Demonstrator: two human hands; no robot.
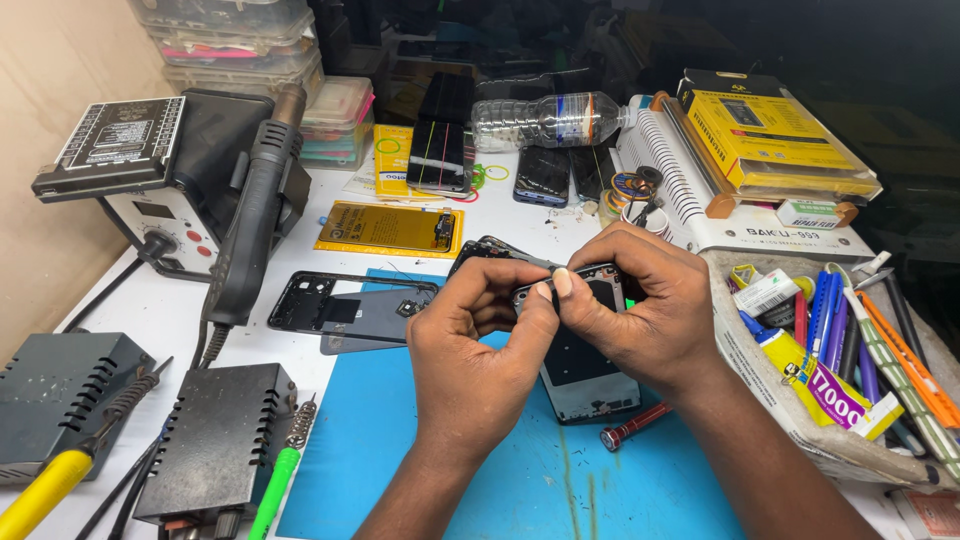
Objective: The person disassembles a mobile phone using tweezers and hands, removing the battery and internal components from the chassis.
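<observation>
Head view: both hands grip a dark, flat, rectangular phone body [585,365] over the blue mat [480,470] on the white table [170,310]. The left hand [470,345] and right hand [640,310] pinch its far end, fingertips meeting there. Its long axis runs near to far, the near end resting on the mat. Its glossy face looks smooth. A red-handled screwdriver [632,425] lies just beside it.
</observation>
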